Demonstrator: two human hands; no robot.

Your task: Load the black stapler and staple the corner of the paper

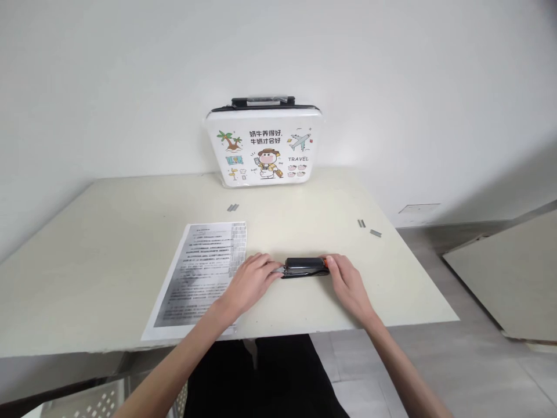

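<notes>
- The pale table (100, 249) carries everything here, its far edge against the wall (413, 75) and its near edge just in front of the person's lap.
- At eleven o'clock from the hands stands a white hard-shell case (266, 145) printed with travel cartoons; it seems set back against the wall to stay upright, and blocks nothing near the hands.
- At nine o'clock lies a printed sheet (191, 284), flat, its right edge partly hidden by the left hand (252, 276) and forearm (the small print is too blurred to read).
- The left hand is narrowed, fingertips pinching the silver end of the stapler; the right hand (348, 284) curls round the other end, thumb by an orange part.
- The black stapler (307, 266) lies crosswise between them, near the table's front edge, probably gripped at both ends to steady it; the fingers cover its tips.
- Smallest are the staple strips: one group (233, 207) at ten o'clock, two more (361, 223) (375, 233) at two o'clock, all well apart from the hands.
</notes>
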